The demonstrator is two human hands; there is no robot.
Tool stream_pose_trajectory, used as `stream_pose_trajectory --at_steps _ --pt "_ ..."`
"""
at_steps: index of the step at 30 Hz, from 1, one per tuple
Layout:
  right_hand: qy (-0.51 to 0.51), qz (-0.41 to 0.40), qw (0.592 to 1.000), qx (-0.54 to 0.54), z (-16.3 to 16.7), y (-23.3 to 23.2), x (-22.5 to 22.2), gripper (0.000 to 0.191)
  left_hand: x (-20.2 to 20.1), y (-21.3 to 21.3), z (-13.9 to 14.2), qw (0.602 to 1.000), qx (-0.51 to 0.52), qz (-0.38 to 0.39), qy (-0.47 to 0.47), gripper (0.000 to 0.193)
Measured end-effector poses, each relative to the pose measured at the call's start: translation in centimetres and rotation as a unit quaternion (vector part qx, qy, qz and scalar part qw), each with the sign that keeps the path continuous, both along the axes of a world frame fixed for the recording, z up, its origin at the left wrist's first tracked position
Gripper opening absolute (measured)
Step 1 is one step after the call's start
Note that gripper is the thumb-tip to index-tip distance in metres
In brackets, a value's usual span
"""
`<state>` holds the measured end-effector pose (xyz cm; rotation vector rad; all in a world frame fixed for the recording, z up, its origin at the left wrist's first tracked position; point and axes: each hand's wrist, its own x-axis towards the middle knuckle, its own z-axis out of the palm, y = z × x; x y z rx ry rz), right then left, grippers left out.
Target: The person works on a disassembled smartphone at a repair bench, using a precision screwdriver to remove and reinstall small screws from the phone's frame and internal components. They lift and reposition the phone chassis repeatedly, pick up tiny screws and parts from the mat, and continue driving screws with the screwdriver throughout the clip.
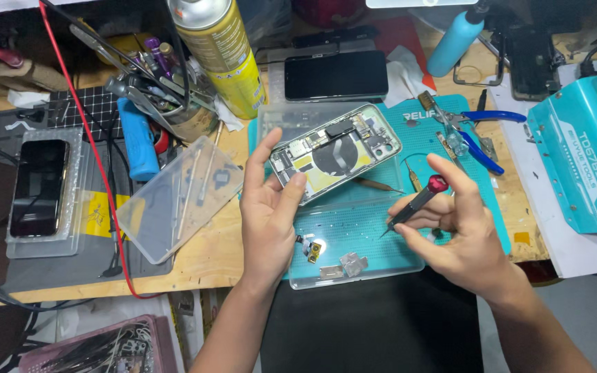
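The left hand (267, 207) grips an opened phone (335, 152), tilted above the teal mat (381, 235) on the table (202, 255). The right hand (450, 231) is closed around a red-capped screwdriver (416, 202), tip pointing down near small metal parts (343, 264).

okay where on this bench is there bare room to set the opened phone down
Most free: the teal mat under the opened phone, between the left hand and right hand, above the small metal parts. Also bare wood below the clear plastic lid. Crowded: the tool cup and spray can behind, pliers on the right.
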<state>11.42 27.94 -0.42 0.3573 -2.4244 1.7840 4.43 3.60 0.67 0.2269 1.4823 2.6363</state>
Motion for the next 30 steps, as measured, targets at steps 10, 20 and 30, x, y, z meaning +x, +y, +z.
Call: stream_pose_trajectory --at_steps 10,20,30 --pt "0.036 -0.022 0.999 -0.009 -1.0 0.1 0.0 0.078 -0.3 -0.7 -0.9 0.999 -0.007 0.047 -0.004 0.055" --pt "0.065 -0.012 0.998 0.005 -1.0 -0.6 0.1 0.077 -0.3 -0.6 -1.0 0.999 -0.009 0.042 -0.003 0.055" --pt "0.077 -0.013 0.997 0.014 -1.1 -1.1 -0.7 0.076 -0.4 -0.6 -0.8 0.999 0.003 0.038 -0.006 0.054"
